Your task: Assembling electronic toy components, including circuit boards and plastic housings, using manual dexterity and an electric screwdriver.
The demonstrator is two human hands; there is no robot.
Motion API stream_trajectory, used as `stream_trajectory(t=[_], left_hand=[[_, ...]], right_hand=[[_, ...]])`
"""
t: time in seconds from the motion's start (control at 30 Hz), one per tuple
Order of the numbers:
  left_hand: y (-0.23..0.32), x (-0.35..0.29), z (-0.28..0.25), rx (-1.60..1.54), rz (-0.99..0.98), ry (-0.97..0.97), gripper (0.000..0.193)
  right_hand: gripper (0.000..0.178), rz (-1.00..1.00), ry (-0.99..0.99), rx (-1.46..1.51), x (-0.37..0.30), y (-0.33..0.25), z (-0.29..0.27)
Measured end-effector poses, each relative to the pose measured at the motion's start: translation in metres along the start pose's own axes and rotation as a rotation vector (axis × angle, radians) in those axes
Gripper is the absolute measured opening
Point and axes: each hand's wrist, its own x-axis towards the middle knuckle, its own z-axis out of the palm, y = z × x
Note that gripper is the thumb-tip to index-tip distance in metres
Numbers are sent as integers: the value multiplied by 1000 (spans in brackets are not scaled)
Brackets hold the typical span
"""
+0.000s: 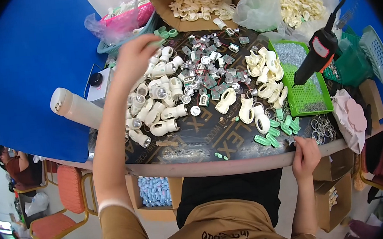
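Observation:
My left hand (136, 58) is stretched over the far left of the table, beside pale green rings (172, 33). Motion blurs its fingers, and a greenish piece shows at the tips; whether they grip it I cannot tell. Below it lies a heap of white mini flashlights (158, 89). At the front edge on the right, my right hand (306, 155) is closed, thumb and fingers together around something small that I cannot make out. Near it are green oval plastic pieces (289, 125) and a pile of metal key rings (323, 130).
Small circuit parts (209, 67) cover the table's middle, beside cream shell halves (265, 66). A green basket (306, 87) stands right under a hanging black electric screwdriver (316, 54). Behind is a carton (160, 12) of shells. A white bottle (73, 108) stands at left.

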Motion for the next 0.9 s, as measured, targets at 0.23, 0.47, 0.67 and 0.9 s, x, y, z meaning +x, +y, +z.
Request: stream_trajectory(t=[0.23,0.47,0.67,0.9], left_hand=[[41,-212,-69,625,-64,553,20],[-47,-281,-61,806,-326,529,21],[-58,-282,-59,559,-479,514,21],[-64,-291,-59,585,-473,564,14]], right_hand=[[18,-5,-3,61,6,-6,4],[18,-18,-19,27,4,-9,4],[16,18,-20,-10,3,-8,4],[19,27,4,18,1,-7,6]])
